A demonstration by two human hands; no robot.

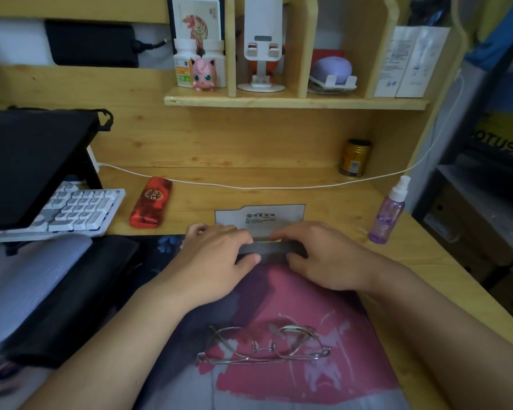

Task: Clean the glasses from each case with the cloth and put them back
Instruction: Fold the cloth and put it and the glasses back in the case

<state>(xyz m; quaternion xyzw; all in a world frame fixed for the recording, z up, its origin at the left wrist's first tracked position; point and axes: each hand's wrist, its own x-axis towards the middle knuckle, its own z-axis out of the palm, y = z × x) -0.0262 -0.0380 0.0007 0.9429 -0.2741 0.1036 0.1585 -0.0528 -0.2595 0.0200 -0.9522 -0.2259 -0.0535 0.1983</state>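
A dark grey glasses case [271, 250] lies across the far part of the desk mat, held at both ends. My left hand [216, 255] grips its left end, thumb on the front edge and fingers over the top. My right hand [317, 255] grips its right end the same way. Whether the lid is open is hidden by my fingers. A thin metal-framed pair of glasses [264, 344] lies folded on the mat close to me. A red glasses case [151, 202] lies closed on the desk to the left. A grey cleaning cloth [261, 216] lies flat just behind my hands.
A purple spray bottle [387, 214] stands at the right of the desk, a yellow can [354, 157] behind it. A white keyboard [68, 213] and black stand sit at left. A white cable [249, 184] crosses the desk. The picture mat [293, 294] covers the near desk.
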